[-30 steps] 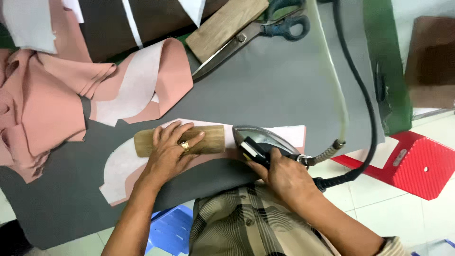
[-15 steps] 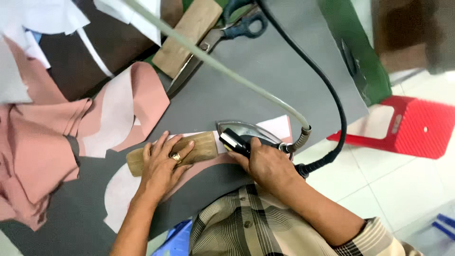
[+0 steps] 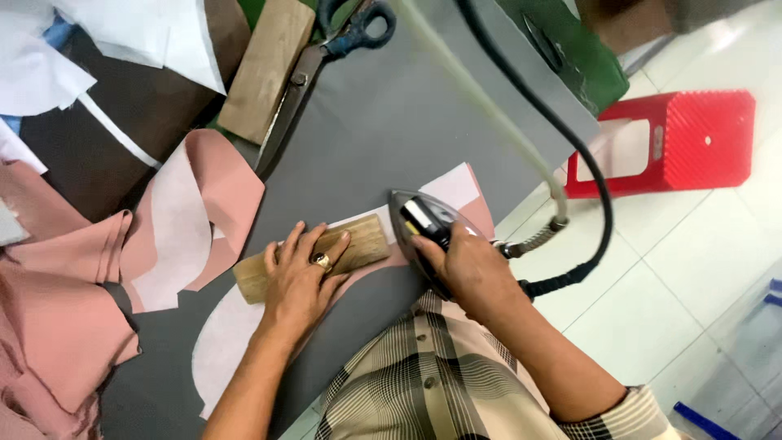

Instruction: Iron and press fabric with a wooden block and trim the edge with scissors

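Observation:
My left hand [image 3: 300, 275], with a ring on one finger, lies flat with fingers spread on a wooden block [image 3: 365, 241]. The block rests on a curved pale pink fabric piece [image 3: 220, 338] spread over the grey table cover [image 3: 391, 122]. My right hand [image 3: 464, 265] grips the handle of a steam iron [image 3: 419, 220], which sits on the fabric just right of the block. A black cord [image 3: 593, 175] and a pale hose [image 3: 489, 106] run from the iron's back up across the table.
Large scissors [image 3: 314, 73] and a second wooden block [image 3: 265, 69] lie at the far side. Pink fabric pieces [image 3: 73, 301], brown cloth [image 3: 106, 138] and white paper [image 3: 138, 33] cover the left. A red plastic stool [image 3: 692, 138] stands on the tiled floor at right.
The view has shifted and tilted. My left hand stays on the block, and my right hand keeps hold of the iron beside it.

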